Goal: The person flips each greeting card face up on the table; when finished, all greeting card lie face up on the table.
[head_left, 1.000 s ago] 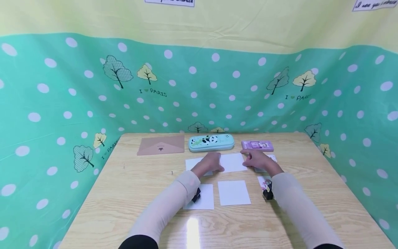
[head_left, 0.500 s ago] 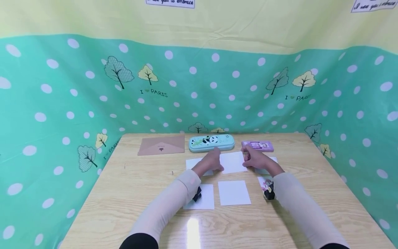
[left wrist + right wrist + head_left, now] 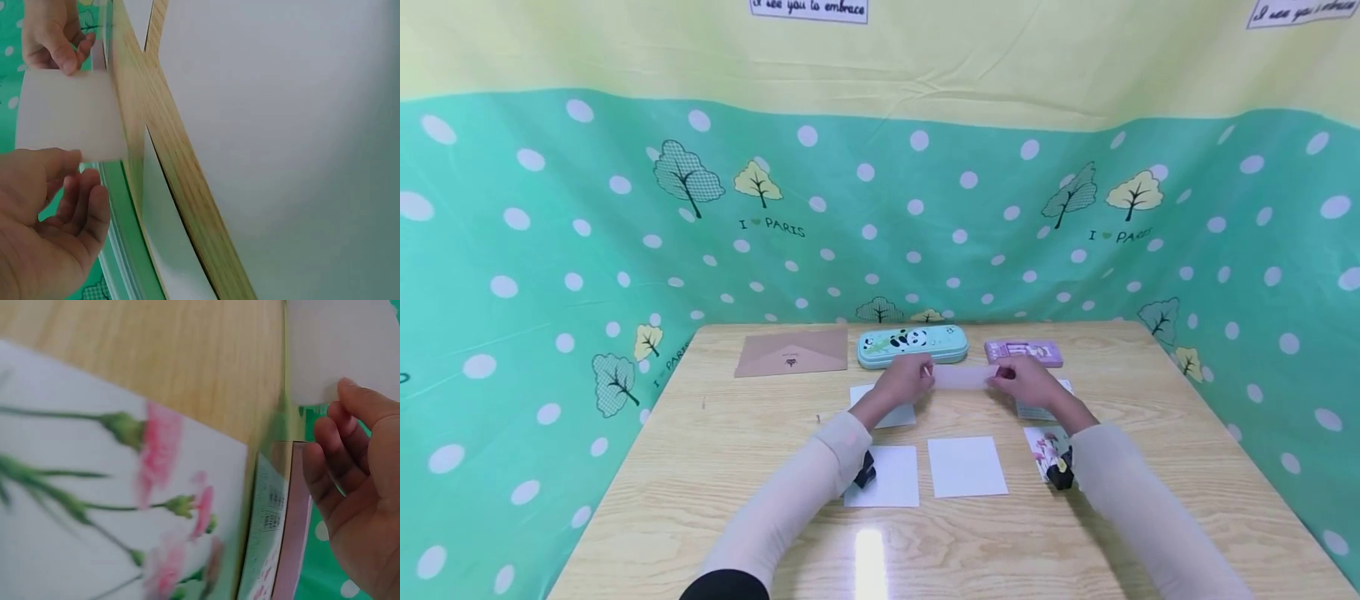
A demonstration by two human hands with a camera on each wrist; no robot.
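Observation:
A plain white card (image 3: 964, 377) is held up off the table between both hands, tilted so that it looks like a narrow strip in the head view. My left hand (image 3: 904, 382) pinches its left edge. At the opposite edge, the thumb and fingers of my right hand (image 3: 1028, 383) pinch it. The left wrist view shows the same card (image 3: 69, 112) stretched flat between the two hands. Below the left forearm lie one white card (image 3: 887, 411) and another (image 3: 891, 479), each partly covered. A third white card (image 3: 967, 467) lies nearer the front.
A teal panda pencil case (image 3: 912, 346) stands just behind the hands. Beside it are a purple box (image 3: 1024, 352) and a brown envelope (image 3: 792, 352). A card with pink flowers (image 3: 1042, 448) and a pale card (image 3: 1036, 412) lie under the right arm. Polka-dot cloth surrounds the wooden table.
The white card, earlier lying flat in the far middle spot between the hands, is now raised and tilted. Both hands have closed on its side edges, leaving bare wood beneath.

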